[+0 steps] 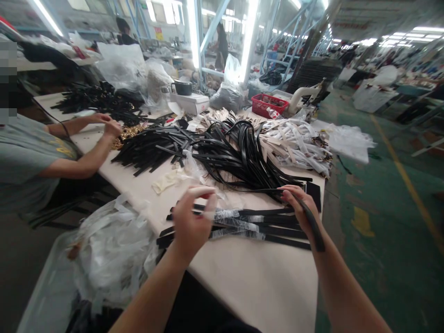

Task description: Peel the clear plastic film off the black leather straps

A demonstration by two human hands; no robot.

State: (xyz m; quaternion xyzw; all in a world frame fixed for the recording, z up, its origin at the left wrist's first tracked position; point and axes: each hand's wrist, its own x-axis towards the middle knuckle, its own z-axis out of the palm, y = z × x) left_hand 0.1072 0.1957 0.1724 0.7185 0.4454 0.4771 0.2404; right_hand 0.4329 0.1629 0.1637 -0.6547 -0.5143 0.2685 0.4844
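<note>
My right hand point(299, 208) is closed on a black strap point(314, 226), pinching it at the fingertips. One end of the strap drapes back over my wrist; the other runs left toward a large heap of long black straps point(239, 152). Raised at the near left of the worktable is my left hand point(192, 226), its fingers curved and smeared by motion, so I cannot make out whether it holds anything. Below and between both hands lie several bundles of flat black straps point(277, 218), their middles wrapped in clear plastic film point(239, 224).
Left of me, a co-worker's hands point(107, 125) are over small gold-coloured pieces point(133, 132). Short black strips point(152, 145), white-wrapped straps point(298, 143) and a red basket point(268, 105) stand on the table point(270, 277). A bin of plastic scraps point(111, 249) sits at the lower left.
</note>
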